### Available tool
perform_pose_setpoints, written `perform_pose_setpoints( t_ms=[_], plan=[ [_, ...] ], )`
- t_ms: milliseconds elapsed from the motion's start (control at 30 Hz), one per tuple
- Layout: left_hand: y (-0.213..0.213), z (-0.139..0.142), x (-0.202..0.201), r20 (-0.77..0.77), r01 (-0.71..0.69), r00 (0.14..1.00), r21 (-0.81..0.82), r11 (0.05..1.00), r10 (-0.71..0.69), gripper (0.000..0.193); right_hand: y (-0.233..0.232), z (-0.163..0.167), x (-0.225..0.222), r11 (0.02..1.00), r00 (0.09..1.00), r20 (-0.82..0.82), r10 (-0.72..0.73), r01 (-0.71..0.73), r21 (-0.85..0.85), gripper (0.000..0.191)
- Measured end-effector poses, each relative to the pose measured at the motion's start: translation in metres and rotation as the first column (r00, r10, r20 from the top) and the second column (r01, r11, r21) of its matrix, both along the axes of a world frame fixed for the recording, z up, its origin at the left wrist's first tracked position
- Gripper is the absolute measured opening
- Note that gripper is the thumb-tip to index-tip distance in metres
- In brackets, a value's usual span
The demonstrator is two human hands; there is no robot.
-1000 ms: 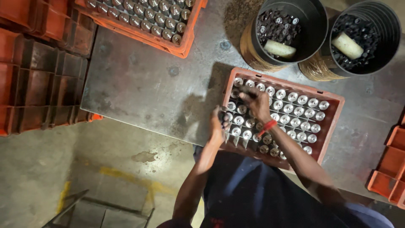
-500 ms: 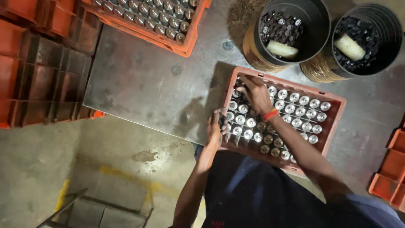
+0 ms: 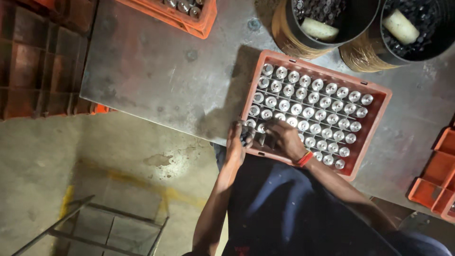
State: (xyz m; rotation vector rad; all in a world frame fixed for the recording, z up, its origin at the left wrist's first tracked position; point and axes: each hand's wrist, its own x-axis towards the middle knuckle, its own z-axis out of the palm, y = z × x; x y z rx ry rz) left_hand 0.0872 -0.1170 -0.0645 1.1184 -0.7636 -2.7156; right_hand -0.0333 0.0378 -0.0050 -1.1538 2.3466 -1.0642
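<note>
An orange crate [image 3: 379, 102] with a grid of cells lies on the steel table [image 3: 156, 80], filled with several shiny round metal parts [image 3: 315, 111]. My left hand [image 3: 236, 142] is at the crate's near left corner, fingers curled around a few dark parts. My right hand [image 3: 284, 137], a red band on its wrist, reaches into the near left cells beside it, fingertips down among the parts.
Two black buckets [image 3: 332, 23] [image 3: 412, 28] of dark parts, each with a pale cylinder on top, stand behind the crate. Another orange crate [image 3: 189, 14] of parts is at the back left. Empty orange crates [image 3: 33, 61] are stacked at the left, more [image 3: 436, 180] at the right.
My right hand has come from the crate's far left cells to its near left corner, next to my left hand. The view has shifted toward the crate.
</note>
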Motion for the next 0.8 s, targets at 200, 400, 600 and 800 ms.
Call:
perform_pose_setpoints(
  t_ms=[200, 400, 600, 800],
  plan=[
    [0.001, 0.011, 0.010, 0.054, 0.073, 0.997, -0.247, 0.966, -0.062, 0.040, -0.027, 0.018, 0.008, 0.971, 0.978, -0.133, 0.160, -0.131, 0.198, 0.048],
    [0.019, -0.024, -0.004, -0.001, 0.171, 0.971, -0.693, 0.701, -0.239, 0.051, -0.006, 0.014, 0.001, 1.000, 0.946, 0.324, -0.015, 0.021, -0.015, 0.048],
    [0.035, -0.014, -0.021, 0.320, 0.536, 0.835, -0.286, 0.795, -0.448, 0.055, 0.016, -0.016, -0.002, 0.994, 0.831, 0.556, 0.014, 0.047, -0.095, 0.025],
    [0.017, 0.015, -0.017, 0.155, 0.139, 0.980, -0.086, 0.987, -0.125, 0.034, 0.012, -0.039, -0.013, 0.915, 0.717, 0.628, -0.302, 0.403, -0.020, 0.022]
  ],
)
